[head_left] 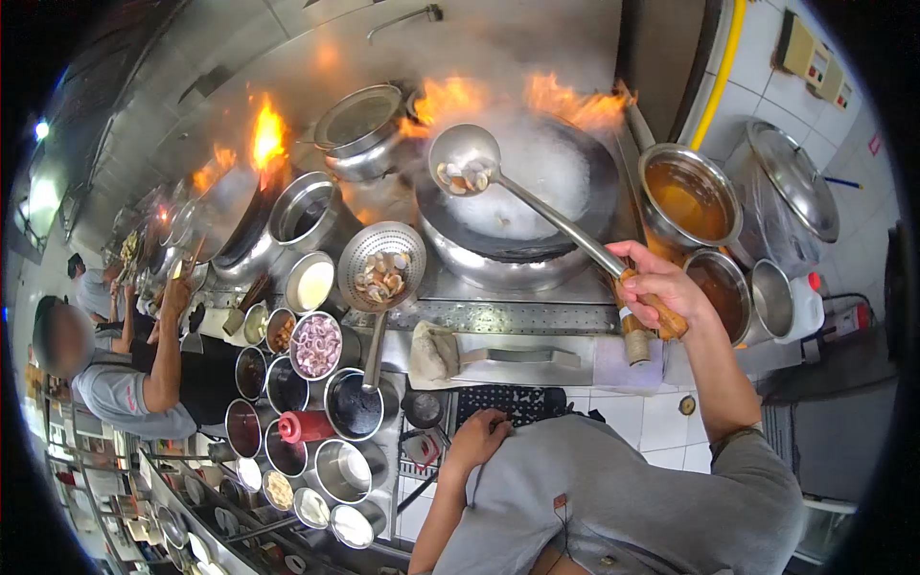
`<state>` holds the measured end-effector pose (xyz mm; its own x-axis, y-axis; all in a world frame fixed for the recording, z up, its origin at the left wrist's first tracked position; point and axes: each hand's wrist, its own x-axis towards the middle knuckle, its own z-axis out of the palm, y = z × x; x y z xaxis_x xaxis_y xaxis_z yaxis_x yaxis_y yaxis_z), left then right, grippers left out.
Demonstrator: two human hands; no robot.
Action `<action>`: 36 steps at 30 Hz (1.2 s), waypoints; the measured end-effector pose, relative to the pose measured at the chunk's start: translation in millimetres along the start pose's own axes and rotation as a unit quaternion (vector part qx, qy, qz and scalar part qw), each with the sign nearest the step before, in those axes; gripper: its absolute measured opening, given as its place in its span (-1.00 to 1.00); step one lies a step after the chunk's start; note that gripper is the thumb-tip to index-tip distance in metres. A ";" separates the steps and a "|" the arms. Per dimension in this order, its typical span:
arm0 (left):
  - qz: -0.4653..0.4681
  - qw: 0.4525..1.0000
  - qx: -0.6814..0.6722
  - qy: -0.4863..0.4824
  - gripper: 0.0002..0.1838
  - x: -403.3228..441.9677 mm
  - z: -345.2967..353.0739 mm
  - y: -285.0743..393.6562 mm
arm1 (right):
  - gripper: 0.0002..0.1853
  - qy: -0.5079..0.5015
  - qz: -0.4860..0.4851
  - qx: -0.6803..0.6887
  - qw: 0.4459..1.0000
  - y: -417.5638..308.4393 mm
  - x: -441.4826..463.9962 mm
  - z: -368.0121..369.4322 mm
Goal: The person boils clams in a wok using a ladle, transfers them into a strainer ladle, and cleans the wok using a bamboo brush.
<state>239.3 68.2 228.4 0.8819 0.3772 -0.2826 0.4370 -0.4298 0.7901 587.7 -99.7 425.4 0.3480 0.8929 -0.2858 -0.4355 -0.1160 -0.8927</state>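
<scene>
My right hand [661, 287] is closed around the wooden handle of a long steel ladle [465, 144]. Several clams [467, 176] lie in the ladle's bowl, which is over the left part of a large steaming wok [532, 196]. Lower left of the wok, a perforated strainer [381, 251] holds more clams, its handle pointing down over the seasoning pots. My left hand [481, 439] hangs low near my waist, its fingers curled and holding nothing that I can make out. Beside the wok's front right edge, another wooden handle [635, 335] shows below my right hand.
Flames [575, 103] rise behind the wok. Right of it are a pot of orange liquid [685, 196] and a lidded pot [793, 182]. Sliced onions [316, 346] and a red bottle [305, 426] stand among containers at left. A co-worker [129, 388] works at another wok.
</scene>
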 end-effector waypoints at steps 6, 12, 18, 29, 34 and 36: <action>-0.013 0.999 0.014 0.032 -0.68 -17.6 -7.4 -3.4 | -0.39 -0.042 0.011 0.002 0.999 -1.7 38.1 63.3; -0.030 0.998 -0.010 0.056 -0.69 -32.9 -4.5 -20.3 | -0.36 -0.039 -0.009 -0.189 0.981 57.0 94.7 111.4; -0.052 0.997 0.006 0.062 -0.66 -44.4 -4.2 -28.1 | -0.33 0.055 -0.046 -0.248 0.966 33.1 53.3 93.9; -0.022 0.999 0.035 -0.012 -0.66 2.5 -3.1 -10.9 | -0.33 0.188 0.076 -0.229 0.952 -50.1 -92.6 -7.3; 0.027 0.999 0.033 -0.026 -0.66 28.8 -1.2 5.8 | -0.35 0.146 0.140 -0.145 0.969 -59.9 -81.4 -12.6; 0.024 0.999 0.030 -0.030 -0.66 33.7 -1.8 7.5 | -0.38 0.136 0.162 -0.090 0.973 -63.0 -72.3 -3.5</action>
<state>272.0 79.1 225.8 0.9102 0.3054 -0.2797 0.4027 -0.4955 0.7696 592.8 -158.4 501.1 0.4332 0.6517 -0.6225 -0.4151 -0.4688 -0.7797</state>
